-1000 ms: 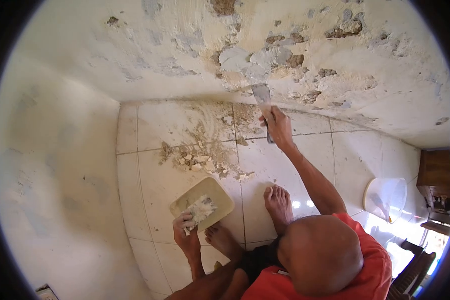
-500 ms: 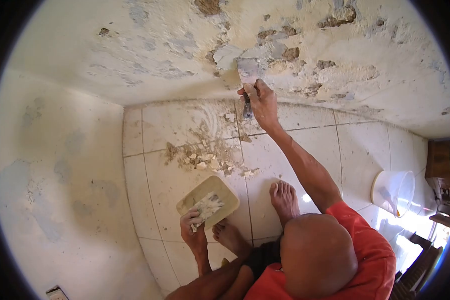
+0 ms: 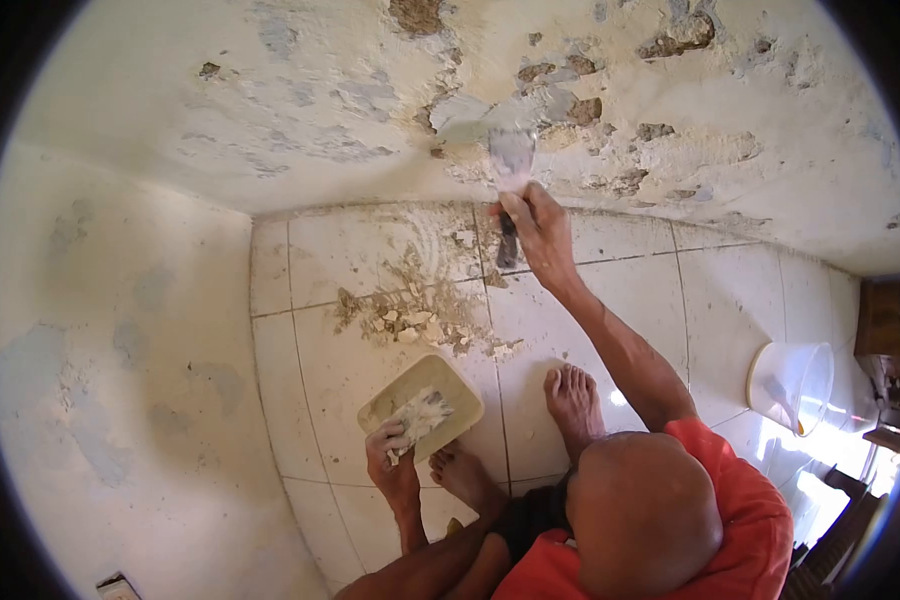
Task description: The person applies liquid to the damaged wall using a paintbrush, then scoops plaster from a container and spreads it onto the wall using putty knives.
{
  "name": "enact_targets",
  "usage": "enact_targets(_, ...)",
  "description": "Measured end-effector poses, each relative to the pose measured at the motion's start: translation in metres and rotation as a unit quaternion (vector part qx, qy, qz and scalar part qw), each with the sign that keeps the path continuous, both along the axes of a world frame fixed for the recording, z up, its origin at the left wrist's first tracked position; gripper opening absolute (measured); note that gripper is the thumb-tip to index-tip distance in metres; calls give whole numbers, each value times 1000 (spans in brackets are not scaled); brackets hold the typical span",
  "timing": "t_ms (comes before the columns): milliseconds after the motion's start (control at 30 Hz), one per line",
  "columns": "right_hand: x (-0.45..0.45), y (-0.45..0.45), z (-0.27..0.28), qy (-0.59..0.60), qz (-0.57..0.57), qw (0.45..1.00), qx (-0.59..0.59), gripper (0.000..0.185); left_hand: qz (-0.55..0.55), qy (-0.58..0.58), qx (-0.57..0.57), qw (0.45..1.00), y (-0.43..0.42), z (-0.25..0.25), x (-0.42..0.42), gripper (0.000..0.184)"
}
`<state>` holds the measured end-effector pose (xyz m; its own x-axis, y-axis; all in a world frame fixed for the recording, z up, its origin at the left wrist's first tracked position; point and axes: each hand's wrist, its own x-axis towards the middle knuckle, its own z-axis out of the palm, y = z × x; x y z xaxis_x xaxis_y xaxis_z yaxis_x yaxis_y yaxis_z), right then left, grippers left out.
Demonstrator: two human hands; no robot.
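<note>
My right hand [image 3: 540, 235] is closed round the dark handle of a putty knife [image 3: 513, 158]. Its wide metal blade points up at the wall [image 3: 320, 110], just below a smooth patch of grey filler [image 3: 457, 115]; whether the blade touches the wall I cannot tell. In my left hand [image 3: 392, 460] is a flat scraper-like piece [image 3: 425, 415], coated in white putty, its exact kind hidden by the coating. It lies over a cream plastic tub [image 3: 467, 385] on the floor, and the fingers wrap its near end.
Plaster flakes and crumbs [image 3: 415, 318] litter the white tiled floor [image 3: 610, 295] near the wall's foot. At the right stands a whitish bucket [image 3: 770, 385], close to dark wooden furniture [image 3: 880, 330]. A side wall [image 3: 120, 320] rises on the left. My bare foot [image 3: 575, 400] is beside the tub.
My right hand and the putty knife have come down and slightly right, away from the filled patch. My left hand and the coated piece stay over the tub.
</note>
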<state>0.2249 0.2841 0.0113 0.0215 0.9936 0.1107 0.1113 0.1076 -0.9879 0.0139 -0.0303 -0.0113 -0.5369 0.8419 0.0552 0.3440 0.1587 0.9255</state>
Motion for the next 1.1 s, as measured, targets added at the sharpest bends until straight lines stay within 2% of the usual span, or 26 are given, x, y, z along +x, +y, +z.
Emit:
enact_targets(67,-12,14,4,-5,5,1000,12,25,-6,3,-4,1000,2,2,0,29)
enact_targets(133,-24,27,-2,61,10,998,-12,25,-10,6,-8,1000,3,4,1,31)
enact_targets(200,-28,30,-19,25,-3,1000,13,27,1,-3,-20,1000,4,6,3,32)
enact_targets(267,-25,31,-33,-126,-6,992,31,27,-1,-2,-8,1000,1,5,2,32)
enact_targets(300,-21,28,-35,-125,-5,992,32,27,-4,-1,3,1000,0,4,1,32)
enact_targets(367,-13,16,-39,-158,13,987,-37,26,6,-4,5,1000,-1,4,1,30)
enact_targets(433,-2,4,-59,-143,4,989,-41,26,15,-7,8,1000,-2,4,1,29)
enact_targets(533,11,-7,-45,-82,0,996,-40,26,2,-10,24,1000,0,1,0,29)
enact_targets(600,18,-5,-18,-136,-13,991,1,24,-6,8,13,1000,0,1,1,30)
enact_targets(667,14,7,3,-105,-13,994,1,23,-9,9,-3,1000,1,4,2,31)
enact_targets(733,9,16,18,-78,-22,995,58,23,-11,9,-15,1000,4,6,4,32)
enact_targets(800,11,22,3,-71,-20,996,44,23,6,-3,-29,1000,6,7,6,32)
enact_targets(867,21,25,-24,-151,-12,988,6,24,-6,10,-15,1000,6,7,4,31)
enact_targets(933,30,18,-47,-154,-18,988,-14,25,-19,23,-1,1000,4,6,3,31)
enact_targets(1000,30,2,-46,-157,-22,987,-37,27,-11,14,10,1000,-1,4,2,30)
enact_targets(1100,30,-9,-29,-85,-3,991,-106,28,-2,17,18,1000,-2,0,0,30)
